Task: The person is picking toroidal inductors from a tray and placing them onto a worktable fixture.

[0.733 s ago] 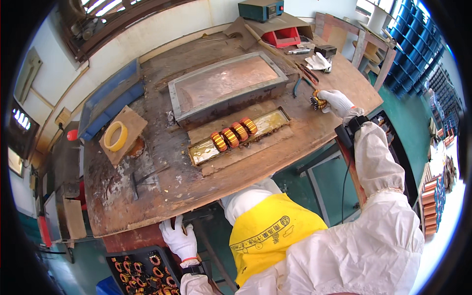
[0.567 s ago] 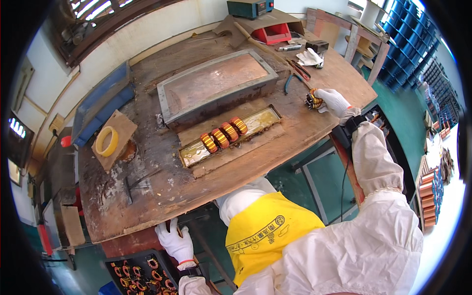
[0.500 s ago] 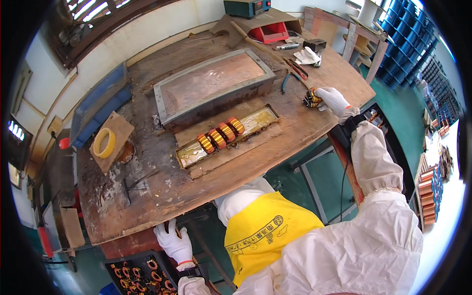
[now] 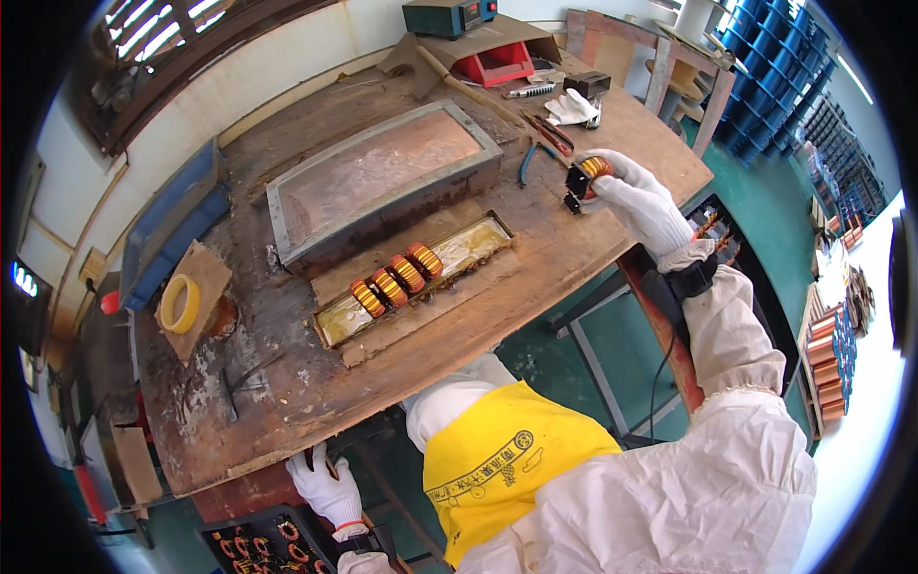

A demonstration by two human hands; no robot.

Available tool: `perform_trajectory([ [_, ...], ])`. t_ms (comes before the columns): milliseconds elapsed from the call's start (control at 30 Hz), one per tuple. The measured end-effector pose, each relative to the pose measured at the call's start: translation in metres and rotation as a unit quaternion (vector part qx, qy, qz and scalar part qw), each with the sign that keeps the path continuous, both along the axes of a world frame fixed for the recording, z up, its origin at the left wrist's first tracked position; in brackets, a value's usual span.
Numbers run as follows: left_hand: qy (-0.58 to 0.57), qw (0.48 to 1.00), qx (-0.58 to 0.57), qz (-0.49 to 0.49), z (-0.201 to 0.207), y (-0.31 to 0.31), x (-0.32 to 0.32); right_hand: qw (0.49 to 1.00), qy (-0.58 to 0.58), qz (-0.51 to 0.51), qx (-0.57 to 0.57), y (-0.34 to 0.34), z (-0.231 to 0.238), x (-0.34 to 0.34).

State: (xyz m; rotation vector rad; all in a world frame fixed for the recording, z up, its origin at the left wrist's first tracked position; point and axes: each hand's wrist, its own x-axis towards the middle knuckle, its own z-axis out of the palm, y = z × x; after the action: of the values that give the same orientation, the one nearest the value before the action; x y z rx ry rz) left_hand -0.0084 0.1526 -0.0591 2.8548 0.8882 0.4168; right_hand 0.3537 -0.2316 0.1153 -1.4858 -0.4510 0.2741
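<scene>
My gloved right hand (image 4: 639, 198) is closed around a copper-wound toroidal coil (image 4: 595, 169) with black parts on one side, lifted above the right end of the bench. A row of several similar coils (image 4: 390, 287) stands in the narrow trough (image 4: 469, 247), which holds a shiny yellowish liquid. At the bench's front edge, low on the left, my gloved left hand (image 4: 328, 490) has its fingers apart and nothing visible in them. Beside it lies a black tray (image 4: 215, 536) filled with loose toroidal coils.
Behind the trough sits a metal-framed box with a copper-coloured top (image 4: 382, 172). A yellow tape roll (image 4: 180, 304) and a blue bin (image 4: 172, 225) are at left. Pliers (image 4: 547, 134), a white glove (image 4: 572, 108) and a red bin (image 4: 494, 65) lie at the back right. Another black tray (image 4: 710, 208) is beyond my right wrist.
My right hand has raised and turned the coil, so its black side now shows clearly. The whole view has shifted slightly. My left hand stays by the bench edge.
</scene>
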Motion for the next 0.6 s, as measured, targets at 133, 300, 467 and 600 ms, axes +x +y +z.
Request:
perform_trajectory([
  [133,-0.009,1.000,0.027,-0.007,-0.005,0.000,0.001,0.995,-0.061,0.038,-0.069,0.027,0.033,-0.032],
  [300,-0.011,1.000,0.024,-0.012,-0.003,-0.001,0.002,0.997,-0.013,0.054,-0.048,0.043,0.037,-0.045],
  [467,-0.015,1.000,0.025,-0.010,-0.006,0.000,0.000,0.990,0.093,0.109,-0.005,0.056,0.037,-0.050],
  [600,-0.009,1.000,-0.002,-0.002,-0.002,0.001,0.000,0.989,-0.001,0.033,-0.141,0.076,0.037,-0.046],
])
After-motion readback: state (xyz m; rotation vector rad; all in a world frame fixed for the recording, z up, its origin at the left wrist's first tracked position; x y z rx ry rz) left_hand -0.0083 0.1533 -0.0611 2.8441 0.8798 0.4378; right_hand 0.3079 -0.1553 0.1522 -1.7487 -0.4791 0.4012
